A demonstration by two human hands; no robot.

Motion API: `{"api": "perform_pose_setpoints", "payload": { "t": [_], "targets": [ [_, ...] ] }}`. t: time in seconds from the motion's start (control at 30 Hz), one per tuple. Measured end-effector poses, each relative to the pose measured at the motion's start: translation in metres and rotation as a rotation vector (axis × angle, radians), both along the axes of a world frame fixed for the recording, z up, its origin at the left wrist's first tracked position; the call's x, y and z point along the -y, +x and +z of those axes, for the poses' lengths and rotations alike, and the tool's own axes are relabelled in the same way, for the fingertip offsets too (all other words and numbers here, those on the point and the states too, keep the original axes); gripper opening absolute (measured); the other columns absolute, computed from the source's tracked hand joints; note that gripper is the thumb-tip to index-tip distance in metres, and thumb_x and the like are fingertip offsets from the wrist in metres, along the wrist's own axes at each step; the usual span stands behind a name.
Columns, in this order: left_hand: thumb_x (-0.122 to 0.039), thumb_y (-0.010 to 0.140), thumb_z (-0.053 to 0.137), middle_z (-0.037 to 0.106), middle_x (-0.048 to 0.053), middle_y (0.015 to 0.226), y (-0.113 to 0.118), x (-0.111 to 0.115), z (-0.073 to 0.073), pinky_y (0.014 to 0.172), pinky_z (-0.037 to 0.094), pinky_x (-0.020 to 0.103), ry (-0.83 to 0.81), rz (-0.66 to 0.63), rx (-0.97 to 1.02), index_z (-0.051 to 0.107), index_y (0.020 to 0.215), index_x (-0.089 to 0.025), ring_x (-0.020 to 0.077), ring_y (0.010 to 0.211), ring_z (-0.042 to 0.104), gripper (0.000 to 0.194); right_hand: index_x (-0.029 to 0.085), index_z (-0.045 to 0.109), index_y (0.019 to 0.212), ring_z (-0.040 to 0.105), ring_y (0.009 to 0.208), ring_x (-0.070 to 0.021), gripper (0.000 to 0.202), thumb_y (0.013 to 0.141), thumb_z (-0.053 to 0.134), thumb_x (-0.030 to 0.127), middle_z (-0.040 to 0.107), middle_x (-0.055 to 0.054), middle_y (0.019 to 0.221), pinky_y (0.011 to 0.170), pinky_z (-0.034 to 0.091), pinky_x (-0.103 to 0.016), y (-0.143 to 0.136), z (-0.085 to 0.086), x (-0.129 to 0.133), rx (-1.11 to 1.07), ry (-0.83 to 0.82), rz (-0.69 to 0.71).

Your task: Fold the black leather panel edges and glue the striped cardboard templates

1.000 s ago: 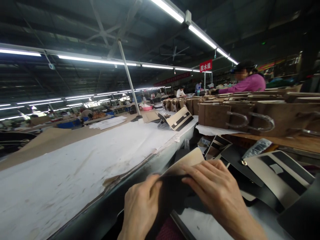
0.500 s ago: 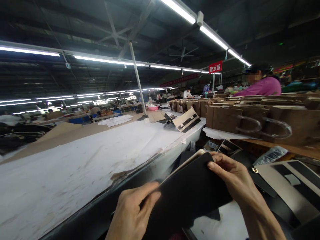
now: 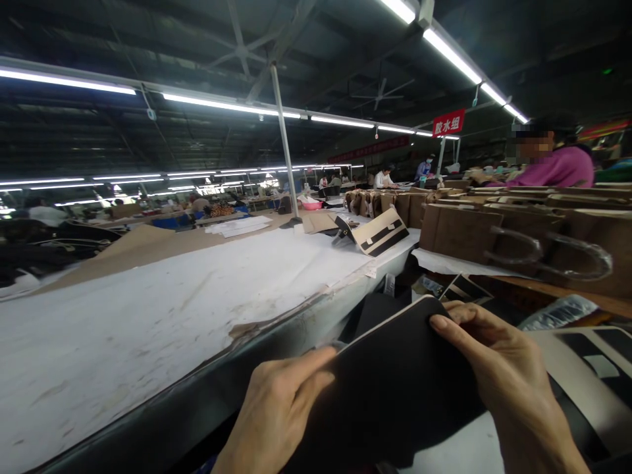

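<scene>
A black panel [image 3: 385, 375] with a thin pale upper edge is held tilted at the lower middle. My left hand [image 3: 284, 401] pinches its left edge between thumb and fingers. At its upper right corner, my right hand [image 3: 498, 368] grips the panel, thumb on the near face and fingers behind. To the right of my right hand lies a beige piece with black strips [image 3: 582, 375]. Another beige and black piece [image 3: 380, 232] stands folded on the white-covered table [image 3: 162, 316].
Brown bags with plastic-wrapped handles [image 3: 459, 230] line the right side. A plastic-wrapped item [image 3: 563, 313] lies below them. A person in a pink top [image 3: 557, 168] is behind the bags. A metal pole [image 3: 285, 145] rises from the table's far side.
The view has shifted, so the surroundings sit differently. Both hands appear further right with the panel, whose pale edge now lies closer against the black, with a narrower gap.
</scene>
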State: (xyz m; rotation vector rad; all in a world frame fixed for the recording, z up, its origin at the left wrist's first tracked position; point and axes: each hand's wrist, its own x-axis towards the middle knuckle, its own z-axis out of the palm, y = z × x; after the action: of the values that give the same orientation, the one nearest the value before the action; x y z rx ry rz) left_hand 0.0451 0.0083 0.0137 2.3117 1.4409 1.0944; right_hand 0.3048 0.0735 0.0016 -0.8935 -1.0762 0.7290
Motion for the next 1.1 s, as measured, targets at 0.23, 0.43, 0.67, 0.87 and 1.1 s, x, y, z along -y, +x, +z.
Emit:
{"api": "perform_pose_setpoints", "payload": {
  "t": [0.23,0.43,0.67,0.87,1.1],
  "targets": [
    [-0.021,0.097,0.057,0.079,0.008,0.087,0.023,-0.011,-0.016,0.067,0.061,0.021,0.288,0.069,0.038,0.073,0.111,-0.012,0.0169,0.071,0.076,0.023,0.023,0.062,0.058,0.063,0.066,-0.0194,0.032,0.061,0.088,0.043,0.071,-0.005,0.075,0.052,0.05,-0.027,-0.007,0.002,0.009,0.089,0.049,-0.065],
    [-0.015,0.095,0.062,0.075,0.009,0.078,0.039,-0.013,-0.019,0.061,0.059,0.023,0.462,0.047,0.04,0.071,0.113,-0.005,0.017,0.064,0.072,0.023,0.023,0.063,0.058,0.062,0.06,-0.0179,0.034,0.06,0.089,0.045,0.07,-0.004,0.072,0.048,0.049,-0.026,-0.006,-0.001,0.005,0.049,0.026,-0.03],
    [-0.017,0.092,0.066,0.07,-0.001,0.07,0.032,-0.008,-0.015,0.059,0.054,0.016,0.21,-0.022,0.225,0.077,0.096,-0.019,0.0106,0.061,0.066,0.011,0.022,0.065,0.059,0.064,0.061,-0.0178,0.033,0.06,0.09,0.044,0.07,-0.004,0.071,0.049,0.051,-0.024,-0.005,-0.004,0.004,0.04,-0.016,0.019],
    [-0.021,0.096,0.06,0.077,0.002,0.079,0.037,-0.014,-0.016,0.056,0.055,0.019,0.143,-0.011,0.166,0.077,0.089,-0.021,0.0153,0.065,0.072,0.018,0.022,0.065,0.062,0.065,0.065,-0.0162,0.029,0.072,0.085,0.04,0.071,-0.003,0.075,0.054,0.051,-0.022,-0.008,-0.004,0.01,0.151,0.103,0.025],
    [-0.01,0.093,0.059,0.074,-0.001,0.072,0.059,-0.018,-0.016,0.059,0.054,0.013,0.274,-0.041,0.265,0.071,0.09,-0.02,0.013,0.068,0.074,0.017,0.022,0.062,0.064,0.064,0.067,-0.0127,0.027,0.081,0.079,0.035,0.07,-0.001,0.077,0.057,0.049,-0.018,-0.014,-0.005,0.017,0.24,0.2,0.04]
  ]
}}
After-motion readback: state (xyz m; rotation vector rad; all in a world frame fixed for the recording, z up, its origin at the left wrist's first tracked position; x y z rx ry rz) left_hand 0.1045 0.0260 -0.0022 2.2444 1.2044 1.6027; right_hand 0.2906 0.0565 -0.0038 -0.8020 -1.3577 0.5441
